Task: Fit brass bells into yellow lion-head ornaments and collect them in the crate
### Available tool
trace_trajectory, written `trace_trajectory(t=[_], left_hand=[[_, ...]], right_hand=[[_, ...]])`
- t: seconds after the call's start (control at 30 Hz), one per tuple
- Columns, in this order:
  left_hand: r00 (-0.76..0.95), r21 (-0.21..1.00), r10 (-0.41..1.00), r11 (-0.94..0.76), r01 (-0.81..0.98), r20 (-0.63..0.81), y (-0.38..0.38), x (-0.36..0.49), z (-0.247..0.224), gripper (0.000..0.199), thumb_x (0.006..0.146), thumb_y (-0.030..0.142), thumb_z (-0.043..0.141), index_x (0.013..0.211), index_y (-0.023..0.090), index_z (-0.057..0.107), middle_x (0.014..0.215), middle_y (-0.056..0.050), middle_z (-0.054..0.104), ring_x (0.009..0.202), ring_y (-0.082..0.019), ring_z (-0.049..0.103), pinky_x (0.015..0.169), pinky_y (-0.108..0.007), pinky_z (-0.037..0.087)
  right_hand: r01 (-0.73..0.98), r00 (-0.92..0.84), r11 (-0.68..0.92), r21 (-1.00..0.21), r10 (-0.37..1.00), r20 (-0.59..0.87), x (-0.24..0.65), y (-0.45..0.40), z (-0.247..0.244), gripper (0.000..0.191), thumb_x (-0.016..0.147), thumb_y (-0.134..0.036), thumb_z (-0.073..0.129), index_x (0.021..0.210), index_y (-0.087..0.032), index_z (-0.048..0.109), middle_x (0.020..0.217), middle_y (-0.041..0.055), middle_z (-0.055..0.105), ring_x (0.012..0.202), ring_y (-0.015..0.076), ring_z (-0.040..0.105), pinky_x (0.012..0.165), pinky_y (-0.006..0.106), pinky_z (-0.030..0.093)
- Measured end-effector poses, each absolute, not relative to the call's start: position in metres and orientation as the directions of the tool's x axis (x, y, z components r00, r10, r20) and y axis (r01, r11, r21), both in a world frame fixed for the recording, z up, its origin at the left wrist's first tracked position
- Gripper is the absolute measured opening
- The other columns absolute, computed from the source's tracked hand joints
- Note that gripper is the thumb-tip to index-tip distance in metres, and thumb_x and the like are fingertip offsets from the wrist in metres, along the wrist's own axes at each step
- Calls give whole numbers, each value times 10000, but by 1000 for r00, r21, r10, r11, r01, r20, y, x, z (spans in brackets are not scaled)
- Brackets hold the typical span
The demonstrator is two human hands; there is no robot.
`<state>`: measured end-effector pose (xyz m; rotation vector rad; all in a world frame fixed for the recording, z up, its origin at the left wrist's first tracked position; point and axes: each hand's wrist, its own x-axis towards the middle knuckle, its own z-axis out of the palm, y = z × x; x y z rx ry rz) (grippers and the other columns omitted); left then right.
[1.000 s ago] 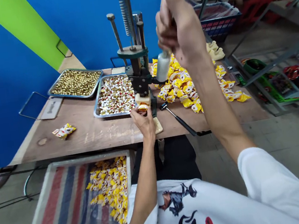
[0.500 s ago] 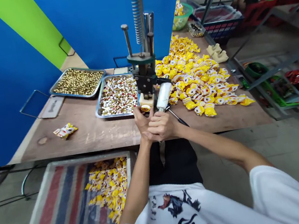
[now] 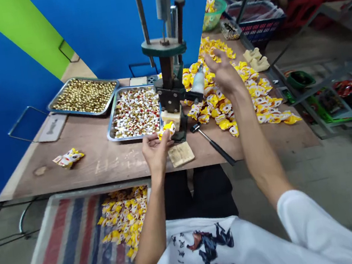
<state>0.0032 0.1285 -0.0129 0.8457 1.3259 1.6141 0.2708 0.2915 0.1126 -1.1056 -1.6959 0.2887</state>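
Between the thumb and fingers of my left hand [image 3: 155,153] is a small yellow-and-white plastic figure [image 3: 167,129], in front of the hand press [image 3: 170,93]. My right hand [image 3: 225,75] is raised over the pile of yellow-and-white figures [image 3: 220,99], its fingers apart and slightly blurred, holding nothing I can see. The press's pale-wrapped lever handle [image 3: 198,81] stands just left of that hand, apart from it. A light wooden block [image 3: 172,118] sits under the press head. On the table below lies a flat pale square pad [image 3: 181,154].
A black-handled hammer [image 3: 214,146] lies right of the press. Left are a tray of small white, red and gold parts [image 3: 110,132] and a tray of gold pieces [image 3: 53,106]. A few figures [image 3: 68,158] lie far left. Below, a striped-lined bin [image 3: 64,244] holds many more.
My right hand has let go of the lever and moved up and right. The lever has swung up. My left hand has drawn the figure away from the press, toward me.
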Motion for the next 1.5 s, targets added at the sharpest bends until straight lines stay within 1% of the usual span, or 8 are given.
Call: trace_trajectory(t=[0.27, 0.4, 0.63, 0.87, 1.03, 1.17, 1.3, 1.5], left_hand=[[247, 855, 903, 418, -307, -352, 80, -25, -6, 598, 819, 695, 917, 866, 178, 621, 733, -77, 761, 545, -168, 725, 523, -238, 577], [313, 891, 878, 425, -160, -363, 87, -25, -17, 667, 867, 848, 758, 860, 205, 583, 645, -64, 729, 418, -153, 621, 357, -215, 393], [49, 938, 959, 263, 225, -280, 94, -34, -35, 544, 1008, 769, 645, 890, 259, 499, 474, 26, 613, 301, -146, 502, 333, -208, 281], [85, 972, 969, 231, 29, -233, 73, -26, -56, 489, 935, 676, 813, 862, 236, 614, 642, 4, 692, 430, -139, 584, 401, -226, 370], [-7, 976, 990, 140, 166, -141, 117, -62, -37, 480, 939, 678, 792, 826, 234, 650, 636, -23, 690, 466, -163, 570, 476, -268, 404], [-60, 732, 935, -234, 640, 350, 200, -111, -8, 197, 972, 378, 749, 872, 209, 768, 912, -97, 736, 861, -246, 674, 870, -362, 554], [226, 536, 948, -312, 784, 222, 259, -125, -4, 68, 858, 210, 749, 829, 189, 807, 926, -118, 708, 887, -277, 650, 968, -410, 541], [259, 510, 940, -338, 791, 223, 275, -131, -8, 133, 834, 211, 727, 730, 216, 809, 818, -97, 677, 808, -270, 614, 894, -399, 526]], right_hand=[[181, -133, 343, -922, 937, 323, 214, 86, -5, 1165, 878, -551, 970, 1798, -417, 268, 1511, 106, 667, 1201, 255, 750, 1040, 432, 678], [215, -233, 312, -925, 937, 262, 199, 85, -28, 596, 1011, -498, 844, 1559, -346, 665, 1382, 83, 759, 1145, 244, 766, 1005, 404, 676], [343, -153, 365, -865, 931, 332, 185, 77, -47, 341, 1069, -412, 766, 1383, -286, 809, 1250, 92, 790, 967, 227, 773, 938, 381, 690], [437, -79, 360, -824, 928, 364, 186, 70, -63, 251, 1107, -376, 685, 1307, -325, 828, 1306, 106, 774, 1251, 314, 740, 1139, 516, 624], [443, -99, 339, -830, 939, 330, 200, 71, -60, 319, 1079, -422, 734, 1381, -339, 791, 1371, 113, 730, 1302, 320, 723, 1153, 507, 616], [431, -21, 281, -857, 953, 302, 213, 77, -62, 286, 1100, -457, 700, 1329, -311, 788, 1299, 108, 768, 1088, 291, 769, 961, 457, 672], [451, -16, 279, -848, 952, 305, 217, 77, -68, 252, 1121, -459, 661, 1223, -295, 821, 1247, 109, 777, 1110, 294, 776, 935, 436, 678], [456, -22, 276, -846, 954, 300, 222, 68, -73, 237, 1124, -462, 643, 1198, -344, 836, 1221, 114, 768, 1153, 324, 777, 864, 444, 700]])
